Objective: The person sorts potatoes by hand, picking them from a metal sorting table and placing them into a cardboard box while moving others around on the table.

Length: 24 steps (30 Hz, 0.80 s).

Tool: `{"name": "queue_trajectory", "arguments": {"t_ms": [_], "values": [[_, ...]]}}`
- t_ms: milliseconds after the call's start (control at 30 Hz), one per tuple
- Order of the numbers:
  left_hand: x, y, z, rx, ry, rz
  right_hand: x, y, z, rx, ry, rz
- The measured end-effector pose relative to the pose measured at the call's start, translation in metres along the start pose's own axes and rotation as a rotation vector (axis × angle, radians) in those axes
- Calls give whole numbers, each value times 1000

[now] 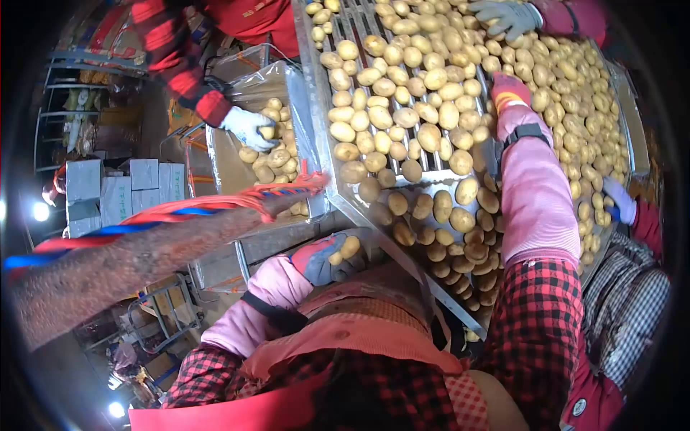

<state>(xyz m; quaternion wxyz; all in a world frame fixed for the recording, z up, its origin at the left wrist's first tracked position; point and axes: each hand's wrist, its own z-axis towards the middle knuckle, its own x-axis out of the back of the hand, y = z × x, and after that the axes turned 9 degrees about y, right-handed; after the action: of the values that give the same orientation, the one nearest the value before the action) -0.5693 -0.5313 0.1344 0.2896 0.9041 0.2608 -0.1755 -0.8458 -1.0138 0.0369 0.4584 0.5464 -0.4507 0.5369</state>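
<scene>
My left hand (323,260), in a grey and red glove, is held low left of the sorting table, with its fingers closed around small potatoes (350,247). Stretched far forward, my right hand (509,92) wears a red-pink glove with orange and yellow bands. It touches the heap of potatoes (568,108) on the right side of the table; its fingertips are turned away, so their grip is hidden. More potatoes (428,136) lie over the slatted metal rollers (353,21). Other potatoes (460,248) sit on the lower chute in front of my body.
A pole (144,251) wrapped in red and blue rope crosses at left. A co-worker's white-gloved hand (248,128) holds a potato over a plastic-lined box (223,154). Other gloved hands (509,18) work at top right and far right. Stacked cartons (118,194) stand left.
</scene>
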Motion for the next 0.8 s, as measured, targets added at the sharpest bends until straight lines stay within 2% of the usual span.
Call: {"name": "queue_trajectory", "arguments": {"t_ms": [67,100,133,200,267,367,467,533,600,633,667,700,733,767,800], "values": [[-3,-5,19,464,-268,-596,25,-11,-8,-49,-92,-28],[-2,-6,24,682,-400,-896,28,-9,-13,-25,-71,-27],[-1,-8,18,234,-90,-277,29,-9,-17,2,-48,-24],[10,-11,24,267,-96,-268,46,-13,-32,1,-55,-44],[-15,-4,16,323,-315,-480,37,-7,-30,-16,-67,-16],[-14,-2,20,301,-329,-393,31,-5,-14,7,-76,-32],[-22,-5,23,424,-452,-679,11,-13,-1,59,-53,-77],[-26,0,21,363,-418,-686,-3,-18,5,52,-22,-72],[-33,8,16,525,-296,-1069,22,-24,-17,29,-11,-13],[-38,15,12,718,-166,-1440,33,-29,-38,-37,57,117],[-45,20,12,997,-165,-1847,15,-30,-62,38,345,259],[-52,25,12,1337,-80,-2215,26,-41,-97,127,505,442],[-62,28,16,1798,-140,-2595,53,-63,-147,143,438,581],[-72,29,21,2315,-183,-2920,56,-81,-181,207,152,547],[-76,31,26,2470,-222,-2993,33,-89,-224,490,394,691]]}}
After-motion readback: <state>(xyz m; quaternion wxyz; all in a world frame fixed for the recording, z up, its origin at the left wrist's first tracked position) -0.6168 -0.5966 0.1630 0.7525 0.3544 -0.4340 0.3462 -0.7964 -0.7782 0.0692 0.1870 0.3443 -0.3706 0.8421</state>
